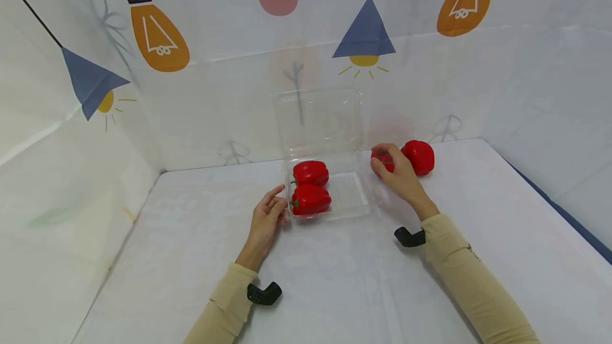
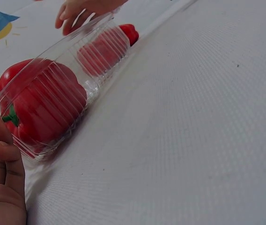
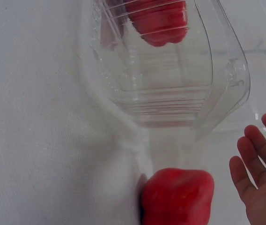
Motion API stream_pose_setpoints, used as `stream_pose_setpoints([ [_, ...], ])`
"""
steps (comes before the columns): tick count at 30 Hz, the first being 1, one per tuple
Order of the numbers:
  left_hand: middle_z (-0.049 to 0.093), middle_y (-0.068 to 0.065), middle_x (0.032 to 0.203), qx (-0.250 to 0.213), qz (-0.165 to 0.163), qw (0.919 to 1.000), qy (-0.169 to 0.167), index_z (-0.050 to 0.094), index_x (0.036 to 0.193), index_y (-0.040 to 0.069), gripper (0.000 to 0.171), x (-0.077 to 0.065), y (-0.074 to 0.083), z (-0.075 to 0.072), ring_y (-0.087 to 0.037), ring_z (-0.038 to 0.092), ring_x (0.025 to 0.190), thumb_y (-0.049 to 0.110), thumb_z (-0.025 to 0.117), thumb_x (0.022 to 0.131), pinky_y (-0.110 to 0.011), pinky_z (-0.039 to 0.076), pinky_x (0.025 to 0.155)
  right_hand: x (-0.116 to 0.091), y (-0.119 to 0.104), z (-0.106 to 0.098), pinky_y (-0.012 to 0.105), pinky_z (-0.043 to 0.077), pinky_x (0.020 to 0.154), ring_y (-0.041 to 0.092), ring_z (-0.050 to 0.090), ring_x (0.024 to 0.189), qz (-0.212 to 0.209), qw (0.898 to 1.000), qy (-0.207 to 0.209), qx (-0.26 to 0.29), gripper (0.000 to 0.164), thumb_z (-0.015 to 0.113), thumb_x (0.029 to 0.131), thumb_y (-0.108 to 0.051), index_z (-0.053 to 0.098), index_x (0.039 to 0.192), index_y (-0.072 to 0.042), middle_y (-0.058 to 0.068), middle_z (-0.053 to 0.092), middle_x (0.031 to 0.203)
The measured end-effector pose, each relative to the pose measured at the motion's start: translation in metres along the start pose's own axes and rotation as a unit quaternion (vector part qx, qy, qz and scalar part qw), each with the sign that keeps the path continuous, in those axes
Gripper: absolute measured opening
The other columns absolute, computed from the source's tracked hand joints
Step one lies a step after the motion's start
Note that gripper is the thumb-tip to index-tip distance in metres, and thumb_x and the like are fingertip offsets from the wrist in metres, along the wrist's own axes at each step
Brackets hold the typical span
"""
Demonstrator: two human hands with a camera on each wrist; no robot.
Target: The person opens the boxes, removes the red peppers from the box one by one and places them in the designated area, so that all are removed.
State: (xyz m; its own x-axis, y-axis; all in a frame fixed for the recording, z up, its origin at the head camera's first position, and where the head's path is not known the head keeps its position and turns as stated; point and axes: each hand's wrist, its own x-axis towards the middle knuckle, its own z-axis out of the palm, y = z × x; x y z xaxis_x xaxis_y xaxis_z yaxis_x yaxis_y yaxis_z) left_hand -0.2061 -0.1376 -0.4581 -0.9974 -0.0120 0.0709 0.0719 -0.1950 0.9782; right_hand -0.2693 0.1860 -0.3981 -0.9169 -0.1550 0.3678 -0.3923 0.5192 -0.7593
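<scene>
A clear plastic clamshell box [image 1: 351, 190] lies with its lid [image 1: 317, 121] raised against the back wall. In its left half two red bell peppers [image 1: 311, 173] with green stems sit one behind the other. My left hand [image 1: 268, 216] is at the box's left edge, fingers loosely bent by the rim and seeming to touch it. Right of the box, my right hand [image 1: 399, 174] hovers over a red pepper [image 1: 380, 161], partly covering it in the head view. The right wrist view shows those fingers [image 3: 252, 154] spread, apart from the pepper [image 3: 177, 199] below.
Another red pepper [image 1: 421, 157] rests just right of my right hand. A white cloth covers the table [image 1: 191, 227]. Behind it hangs a white sheet [image 1: 215, 105] printed with lamps and bulbs. Each sleeve carries a black wrist device [image 1: 264, 294].
</scene>
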Motion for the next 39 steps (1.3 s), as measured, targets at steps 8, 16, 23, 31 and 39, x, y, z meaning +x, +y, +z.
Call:
stream_pose_setpoints([
  [8, 0.056, 0.002, 0.082, -0.004, 0.002, 1.0, -0.005, 0.049, 0.134, 0.009, 0.039, -0.001, 0.0, 0.0, -0.007, 0.049, 0.06, 0.006, 0.053, 0.095, -0.016, 0.043, 0.054, -0.004, -0.006, 0.011, 0.051, 0.046, 0.096, 0.026, 0.049, 0.116, -0.02, 0.999, -0.044, -0.002, 0.043, 0.062, 0.091, -0.024, 0.046, 0.128, -0.012, 0.009, 0.053, 0.127],
  [16, 0.056, 0.004, 0.081, -0.002, 0.004, 1.0, -0.006, 0.048, 0.135, 0.007, 0.04, 0.0, -0.001, 0.0, -0.006, 0.049, 0.058, 0.007, 0.053, 0.095, -0.015, 0.044, 0.054, -0.007, -0.011, 0.021, 0.051, 0.044, 0.1, 0.028, 0.049, 0.117, -0.044, 0.996, -0.075, -0.012, 0.044, 0.061, 0.091, -0.03, 0.046, 0.13, -0.014, 0.008, 0.052, 0.13],
  [23, 0.056, 0.003, 0.081, -0.004, -0.002, 1.0, -0.002, 0.051, 0.133, 0.01, 0.038, 0.0, 0.0, 0.0, -0.006, 0.05, 0.058, 0.007, 0.053, 0.095, -0.016, 0.044, 0.054, -0.009, -0.018, 0.032, 0.049, 0.046, 0.097, 0.03, 0.05, 0.117, -0.081, 0.991, -0.107, -0.007, 0.042, 0.061, 0.092, -0.028, 0.047, 0.129, -0.013, 0.005, 0.053, 0.129],
  [31, 0.056, 0.005, 0.079, -0.002, 0.001, 1.0, -0.002, 0.05, 0.133, 0.008, 0.039, 0.001, -0.002, -0.001, -0.005, 0.049, 0.058, 0.006, 0.053, 0.095, -0.016, 0.044, 0.053, -0.013, -0.022, 0.042, 0.052, 0.047, 0.095, 0.03, 0.05, 0.117, -0.078, 0.987, -0.14, -0.005, 0.044, 0.061, 0.091, -0.033, 0.047, 0.13, -0.017, 0.006, 0.051, 0.13],
  [39, 0.056, 0.005, 0.08, -0.003, 0.007, 1.0, -0.007, 0.047, 0.136, 0.005, 0.042, 0.001, -0.001, -0.001, -0.005, 0.05, 0.058, 0.007, 0.054, 0.095, -0.015, 0.044, 0.053, -0.015, -0.029, 0.048, 0.05, 0.048, 0.094, 0.029, 0.051, 0.116, -0.106, 0.983, -0.147, -0.007, 0.044, 0.063, 0.09, -0.028, 0.048, 0.13, -0.016, 0.005, 0.052, 0.129],
])
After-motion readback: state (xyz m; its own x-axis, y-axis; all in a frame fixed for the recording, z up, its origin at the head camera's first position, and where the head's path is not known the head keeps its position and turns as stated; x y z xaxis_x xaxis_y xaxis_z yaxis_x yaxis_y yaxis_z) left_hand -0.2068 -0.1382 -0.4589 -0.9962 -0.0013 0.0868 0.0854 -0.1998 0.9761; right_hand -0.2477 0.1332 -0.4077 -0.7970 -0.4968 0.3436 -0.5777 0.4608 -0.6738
